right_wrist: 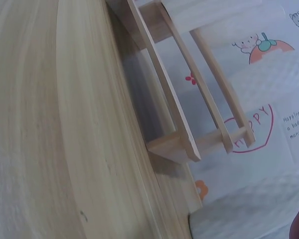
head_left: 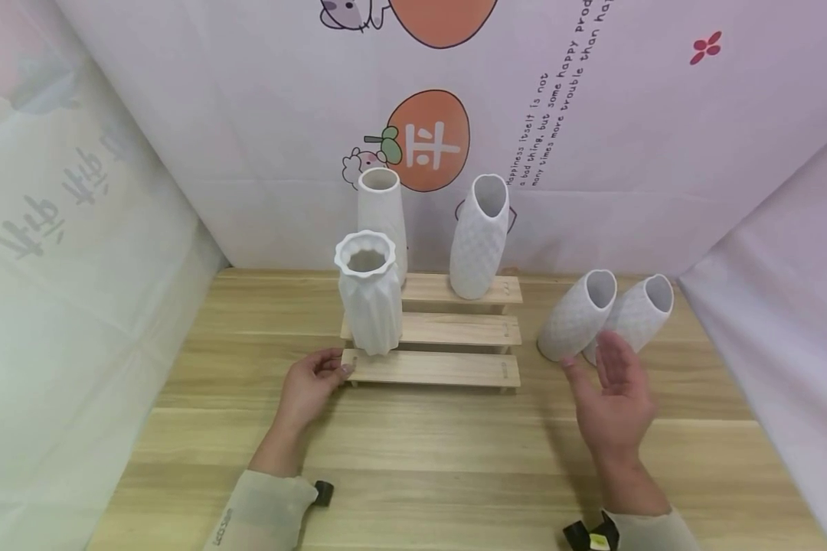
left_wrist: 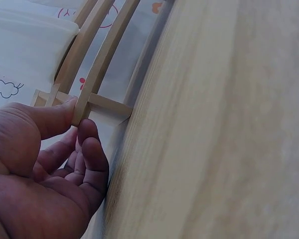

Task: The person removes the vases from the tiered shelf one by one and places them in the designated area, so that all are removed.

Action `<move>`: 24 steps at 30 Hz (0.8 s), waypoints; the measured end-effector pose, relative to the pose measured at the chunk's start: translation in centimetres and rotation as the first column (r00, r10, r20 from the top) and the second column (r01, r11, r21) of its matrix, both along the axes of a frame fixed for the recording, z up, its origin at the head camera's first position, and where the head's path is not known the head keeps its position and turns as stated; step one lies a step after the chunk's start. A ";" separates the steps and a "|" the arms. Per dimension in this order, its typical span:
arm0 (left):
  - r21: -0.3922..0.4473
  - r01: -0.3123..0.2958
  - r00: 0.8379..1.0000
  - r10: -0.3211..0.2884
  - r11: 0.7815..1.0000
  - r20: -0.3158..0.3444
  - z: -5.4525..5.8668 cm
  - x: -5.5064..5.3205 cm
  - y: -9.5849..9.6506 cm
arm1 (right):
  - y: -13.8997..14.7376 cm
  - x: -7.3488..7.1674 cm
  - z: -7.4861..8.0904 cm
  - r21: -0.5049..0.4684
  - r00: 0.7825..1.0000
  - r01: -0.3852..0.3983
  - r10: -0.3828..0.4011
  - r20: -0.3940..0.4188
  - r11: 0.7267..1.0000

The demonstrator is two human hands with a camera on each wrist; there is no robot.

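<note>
Left cloth: a pale hanging (head_left: 55, 306) with faint printed characters, bounding the space beyond the left hand.
Table: a wood-grain surface (head_left: 420, 459) extending beneath both hands and back to the wall cloth.
Left hand: thumb and finger (head_left: 310, 386) pinch the near-left end of the lowest slat.
Slatted stand: three pale wooden steps (head_left: 441, 368), on the table between the hands.
Ribbed vase: white with a scalloped rim (head_left: 372, 310), the stand's vase closest to the left hand.
Smooth vase: tall, white (head_left: 384, 207), upright on the top slat, farther from the left hand.
Back cloth: white (head_left: 282, 138), with orange fruit, animals and English lettering, facing both hands.
Stand's textured vase: white (head_left: 480, 237), at the top slat's end toward the right hand.
Paired textured vases: one (head_left: 575, 317) and its neighbour (head_left: 637, 314), on the table just beyond the right hand.
Right hand: unclenched (head_left: 616, 405), thumb apart from fingers, gripping nothing; contact with the pair cannot be told.
Right cloth: plain white (head_left: 786, 268), beyond the right hand.
Left wrist view only: a finger beneath the pinched slat, opposite the thumb.
Right wrist view only: "HAPPY" lettering inside a heart print (right_wrist: 261, 117), largely hidden from the head camera.
</note>
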State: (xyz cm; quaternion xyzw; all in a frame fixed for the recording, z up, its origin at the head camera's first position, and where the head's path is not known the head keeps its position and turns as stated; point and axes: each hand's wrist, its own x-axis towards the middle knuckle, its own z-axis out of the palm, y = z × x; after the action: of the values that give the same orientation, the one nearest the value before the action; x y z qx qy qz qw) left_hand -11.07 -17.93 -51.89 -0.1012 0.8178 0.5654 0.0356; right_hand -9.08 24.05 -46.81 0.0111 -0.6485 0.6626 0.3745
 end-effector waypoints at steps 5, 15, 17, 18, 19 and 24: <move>-0.006 0.001 1.000 -0.001 1.000 0.000 0.0 -0.1 0.0 | -0.9 -0.1 0.0 -0.027 0.998 -0.066 0.066 -0.011 0.997; -0.020 0.012 1.000 -0.013 1.000 -0.011 0.1 -0.1 0.0 | -2.8 -0.3 0.0 0.121 0.996 -0.064 0.056 0.075 0.991; -0.020 0.011 1.000 -0.011 1.000 -0.009 0.1 -0.1 0.0 | -3.3 -0.4 -0.1 0.118 0.995 -0.075 0.066 0.075 0.990; -0.018 0.009 1.000 -0.009 1.000 -0.009 0.0 -0.1 0.0 | -3.5 -0.4 -0.1 0.117 0.995 -0.080 0.071 0.074 0.990; -0.018 0.008 1.000 -0.008 1.000 -0.008 0.0 -0.1 0.0 | -3.7 -0.4 -0.1 0.111 0.995 -0.086 0.078 0.069 0.990; -0.012 0.002 1.000 -0.002 1.000 -0.005 -0.1 -0.1 -0.1 | -4.5 -0.5 0.0 0.125 0.993 -0.113 0.107 0.051 0.986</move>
State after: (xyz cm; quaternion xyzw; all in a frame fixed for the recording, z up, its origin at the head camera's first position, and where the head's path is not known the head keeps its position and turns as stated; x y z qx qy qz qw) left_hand -11.17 -18.02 -52.01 -0.0991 0.8213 0.5608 0.0333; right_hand -9.53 19.54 -46.82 0.0563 -0.6961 0.6395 0.3214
